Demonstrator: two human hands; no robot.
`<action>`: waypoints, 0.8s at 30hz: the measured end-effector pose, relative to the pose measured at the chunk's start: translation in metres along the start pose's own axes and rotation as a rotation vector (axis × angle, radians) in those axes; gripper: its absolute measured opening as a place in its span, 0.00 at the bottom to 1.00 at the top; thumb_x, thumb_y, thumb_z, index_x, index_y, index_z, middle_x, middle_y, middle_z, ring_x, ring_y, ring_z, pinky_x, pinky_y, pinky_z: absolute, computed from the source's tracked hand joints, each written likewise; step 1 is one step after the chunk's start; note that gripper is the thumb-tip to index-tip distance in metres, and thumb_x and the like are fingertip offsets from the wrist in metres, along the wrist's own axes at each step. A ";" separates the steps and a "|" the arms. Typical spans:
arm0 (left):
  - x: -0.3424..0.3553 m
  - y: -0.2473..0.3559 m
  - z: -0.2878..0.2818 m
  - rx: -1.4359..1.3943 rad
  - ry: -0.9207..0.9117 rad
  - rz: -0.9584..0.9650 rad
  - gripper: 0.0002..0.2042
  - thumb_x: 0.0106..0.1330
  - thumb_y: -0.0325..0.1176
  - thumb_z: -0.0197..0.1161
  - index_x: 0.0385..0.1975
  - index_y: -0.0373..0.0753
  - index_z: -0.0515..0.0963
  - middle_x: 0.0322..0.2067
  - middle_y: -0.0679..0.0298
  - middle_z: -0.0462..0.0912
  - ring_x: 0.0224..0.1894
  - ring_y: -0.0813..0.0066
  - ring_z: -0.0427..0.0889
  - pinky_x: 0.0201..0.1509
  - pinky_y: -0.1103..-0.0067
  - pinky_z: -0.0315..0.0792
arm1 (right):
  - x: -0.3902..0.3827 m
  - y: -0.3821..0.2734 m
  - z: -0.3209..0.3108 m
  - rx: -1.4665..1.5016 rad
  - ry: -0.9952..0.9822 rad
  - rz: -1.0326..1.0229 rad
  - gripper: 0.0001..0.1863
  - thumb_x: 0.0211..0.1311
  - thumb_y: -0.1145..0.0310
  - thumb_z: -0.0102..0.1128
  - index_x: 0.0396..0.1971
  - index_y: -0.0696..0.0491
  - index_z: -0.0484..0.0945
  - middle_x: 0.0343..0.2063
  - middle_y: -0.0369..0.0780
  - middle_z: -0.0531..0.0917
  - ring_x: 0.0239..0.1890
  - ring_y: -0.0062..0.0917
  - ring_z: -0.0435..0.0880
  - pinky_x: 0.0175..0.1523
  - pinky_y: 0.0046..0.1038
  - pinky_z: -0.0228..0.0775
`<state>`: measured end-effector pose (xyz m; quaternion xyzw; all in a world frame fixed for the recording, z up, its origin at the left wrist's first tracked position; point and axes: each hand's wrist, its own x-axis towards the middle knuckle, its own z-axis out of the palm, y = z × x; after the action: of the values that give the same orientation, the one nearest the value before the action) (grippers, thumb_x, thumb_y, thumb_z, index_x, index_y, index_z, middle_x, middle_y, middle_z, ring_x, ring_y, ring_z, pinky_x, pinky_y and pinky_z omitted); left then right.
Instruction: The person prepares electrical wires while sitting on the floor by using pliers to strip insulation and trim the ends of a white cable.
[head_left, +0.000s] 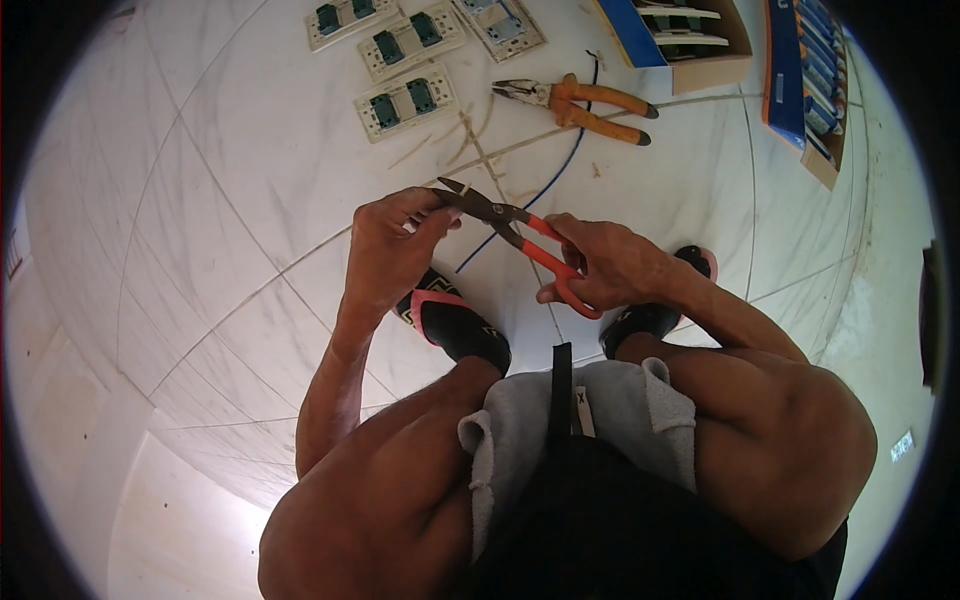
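Note:
My right hand (612,262) is wrapped round the red handles of a pair of tin snips (492,210). Their dark blades point up and to the left, parted a little at the tip. A small pale sliver (466,190) shows at the blades. Close against them, my left hand (395,245) has its fingers pinched together; what they hold is too small and hidden to name. Beyond the snips lie orange-handled combination pliers (575,105), jaws to the left. A thin blue wire (560,172) runs across the floor behind the snips and under the pliers.
Several white socket plates with green backs (405,102) lie at the far left. Open cartons stand at the far right, one with plates (710,75), one with blue packets (788,85). Thin offcuts (462,150) litter the tiled floor (250,190). My slippered feet (465,325) flank the work.

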<state>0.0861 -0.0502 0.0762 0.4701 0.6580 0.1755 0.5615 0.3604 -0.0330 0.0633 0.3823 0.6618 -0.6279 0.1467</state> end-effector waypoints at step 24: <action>0.001 -0.009 -0.008 -0.514 -0.328 -0.077 0.11 0.71 0.27 0.57 0.46 0.28 0.83 0.22 0.69 0.76 0.25 0.82 0.71 0.32 0.82 0.68 | -0.008 0.010 0.004 -0.012 0.044 -0.073 0.43 0.52 0.43 0.75 0.55 0.60 0.68 0.28 0.46 0.79 0.30 0.44 0.82 0.37 0.41 0.72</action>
<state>0.0750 -0.0512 0.0708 0.3092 0.5099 0.2366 0.7670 0.3713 -0.0398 0.0608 0.3707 0.6822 -0.6203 0.1112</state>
